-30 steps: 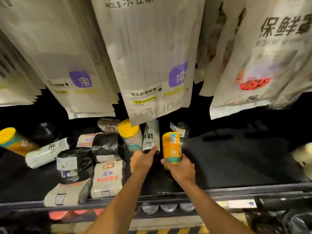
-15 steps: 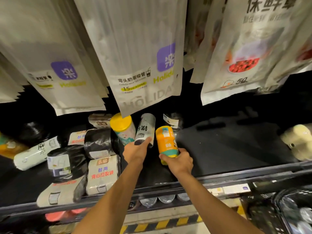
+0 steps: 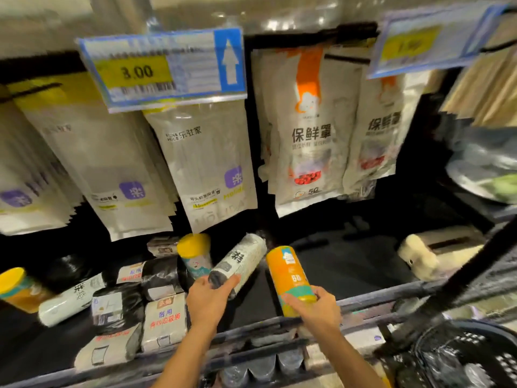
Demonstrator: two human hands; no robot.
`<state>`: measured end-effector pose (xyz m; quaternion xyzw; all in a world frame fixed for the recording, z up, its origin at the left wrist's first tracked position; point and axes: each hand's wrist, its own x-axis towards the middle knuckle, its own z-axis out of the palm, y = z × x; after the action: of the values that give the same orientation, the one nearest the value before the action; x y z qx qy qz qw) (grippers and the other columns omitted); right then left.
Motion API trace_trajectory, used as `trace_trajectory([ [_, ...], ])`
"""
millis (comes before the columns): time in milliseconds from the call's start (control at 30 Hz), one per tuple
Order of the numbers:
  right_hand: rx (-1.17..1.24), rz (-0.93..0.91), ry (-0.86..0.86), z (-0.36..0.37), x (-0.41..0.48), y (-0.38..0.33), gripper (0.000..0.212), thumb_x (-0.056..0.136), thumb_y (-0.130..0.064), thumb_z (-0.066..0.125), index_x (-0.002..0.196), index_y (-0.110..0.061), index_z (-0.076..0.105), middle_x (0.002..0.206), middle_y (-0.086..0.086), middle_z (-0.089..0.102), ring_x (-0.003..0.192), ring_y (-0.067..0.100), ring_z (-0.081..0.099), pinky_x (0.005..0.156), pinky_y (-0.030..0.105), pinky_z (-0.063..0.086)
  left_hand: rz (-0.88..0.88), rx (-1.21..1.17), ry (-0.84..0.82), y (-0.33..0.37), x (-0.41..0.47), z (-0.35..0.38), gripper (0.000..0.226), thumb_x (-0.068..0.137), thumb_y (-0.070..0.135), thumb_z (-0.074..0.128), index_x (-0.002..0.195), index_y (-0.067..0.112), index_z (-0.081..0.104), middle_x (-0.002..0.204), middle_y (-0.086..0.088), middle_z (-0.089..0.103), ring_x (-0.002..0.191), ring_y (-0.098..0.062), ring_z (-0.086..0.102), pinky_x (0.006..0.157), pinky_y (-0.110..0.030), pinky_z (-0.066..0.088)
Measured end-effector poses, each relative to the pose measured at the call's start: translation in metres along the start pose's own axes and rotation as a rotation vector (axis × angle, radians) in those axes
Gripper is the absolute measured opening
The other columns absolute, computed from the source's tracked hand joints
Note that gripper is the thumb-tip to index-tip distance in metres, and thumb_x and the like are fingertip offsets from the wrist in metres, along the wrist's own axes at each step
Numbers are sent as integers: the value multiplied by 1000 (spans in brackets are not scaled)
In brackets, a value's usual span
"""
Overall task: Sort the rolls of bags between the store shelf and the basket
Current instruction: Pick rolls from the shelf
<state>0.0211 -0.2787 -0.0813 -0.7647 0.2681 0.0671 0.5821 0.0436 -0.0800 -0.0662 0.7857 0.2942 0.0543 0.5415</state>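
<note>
- The orange roll (image 3: 291,278) is in the right grip (image 3: 316,306), whose fingers curl round its teal lower end. It is tilted, top away from the person, above the front of the shelf (image 3: 349,264). Whether its base touches the shelf cannot be told.
- The white roll (image 3: 240,261), just left of the orange one and apart from it, is in the left grip (image 3: 208,301), clasped at its dark near end. It slants, far end up and to the right.
- A yellow-capped roll (image 3: 195,256) stands just behind the left grip, touching or nearly touching the white roll.
- Left of that lie black rolls (image 3: 162,278) and pale packs with red print (image 3: 165,320), crowded together on the shelf.
- Further left a second white roll (image 3: 70,301) lies on its side, and another yellow-capped roll (image 3: 16,287) sits at the edge of view.
- The shelf's right part holds a cream thing (image 3: 416,256), well apart from the grips.
- A grey rail (image 3: 377,298) runs along the shelf front, under both forearms.
- Flat hanging bags (image 3: 207,169) hang above the rolls, under a price tag (image 3: 165,71) reading 3.00.
- The basket (image 3: 461,357), dark mesh, is at lower right, below the rail; its contents are blurred.
</note>
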Motion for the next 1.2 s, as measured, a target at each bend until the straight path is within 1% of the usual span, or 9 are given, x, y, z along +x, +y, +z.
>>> trace_trajectory([
  [100,26,-19,48,-38,-25,11,51,63,-31,85,106,-14,65,89,3,68,79,19,65,65,30,52,115,-2,-60,16,-40,-5,35,66,26,84,92,13,64,88,-6,69,82,-21,63,73,-31,49],
  [167,55,-34,115,-67,-44,17,51,63,-29,85,107,-13,65,91,5,67,79,21,63,66,30,49,215,17,-123,30,-68,-5,37,67,21,84,95,14,61,86,1,65,81,-17,60,71,-27,45],
  [300,88,-35,290,-137,-79,33,55,61,-29,85,111,-20,64,97,7,66,90,28,62,76,35,50,483,173,-209,58,-118,14,49,60,26,88,100,20,61,96,-2,58,87,-15,56,76,-27,43],
  [433,110,-23,449,-207,-106,58,59,62,-28,85,115,-18,60,107,9,64,95,28,60,83,41,51,632,204,-379,82,-167,55,49,58,27,88,99,28,61,97,3,62,90,-13,59,82,-29,49],
  [567,132,11,629,-267,-126,80,59,63,-25,85,115,-14,58,107,9,62,89,22,54,75,32,43,718,246,-568,95,-205,109,56,56,31,88,107,23,64,104,7,65,98,-10,61,88,-31,51],
  [700,132,56,766,-313,-132,103,62,61,-30,86,116,-16,60,111,9,64,95,26,58,81,39,50,827,281,-759,104,-239,168,64,58,33,86,116,21,63,112,8,63,99,-8,60,85,-24,49],
  [1000,85,223,1040,-375,-116,133,67,67,-36,83,127,-17,59,118,8,65,105,29,60,83,33,47,1046,380,-1187,128,-284,306,74,57,57,82,121,25,61,119,8,61,107,-8,57,93,-25,47],
  [1067,65,299,1097,-381,-111,138,67,65,-39,83,124,-19,60,117,8,66,105,29,61,84,34,48,1082,423,-1284,132,-289,333,76,59,57,81,124,26,59,122,8,59,109,-7,55,93,-21,43],
  [1200,40,428,1186,-388,-107,148,63,63,-37,84,120,-19,62,108,9,69,98,30,63,76,32,46,1101,446,-1434,134,-297,380,72,62,44,85,124,22,58,118,5,59,97,-1,50,83,-9,35],
])
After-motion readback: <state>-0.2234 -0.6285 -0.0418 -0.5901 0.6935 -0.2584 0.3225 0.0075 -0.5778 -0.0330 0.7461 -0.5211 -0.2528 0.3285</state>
